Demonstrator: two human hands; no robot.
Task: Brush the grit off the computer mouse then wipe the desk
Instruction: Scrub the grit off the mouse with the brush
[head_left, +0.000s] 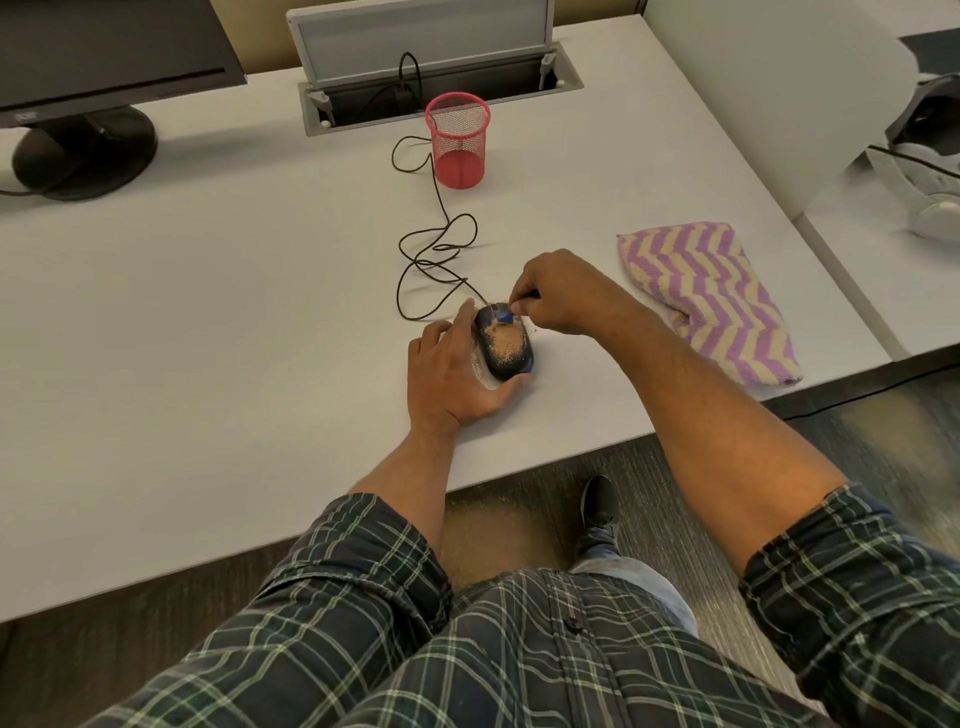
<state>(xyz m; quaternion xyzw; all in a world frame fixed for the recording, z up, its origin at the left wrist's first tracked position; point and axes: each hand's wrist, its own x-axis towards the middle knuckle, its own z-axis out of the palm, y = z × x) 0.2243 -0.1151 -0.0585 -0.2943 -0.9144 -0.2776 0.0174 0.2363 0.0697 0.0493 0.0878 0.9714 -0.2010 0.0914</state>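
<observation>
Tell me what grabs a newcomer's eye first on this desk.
First comes the black computer mouse near the front edge of the desk, its back coated in tan grit. The left hand steadies it while the right hand works a small blue-tipped brush at its front. Next, the red mesh pen cup stands farther back, and a purple-and-cream zigzag cloth lies to the right.

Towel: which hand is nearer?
Right. The right hand holds a brush just left of the towel; the left hand is farther left, against the mouse.
</observation>
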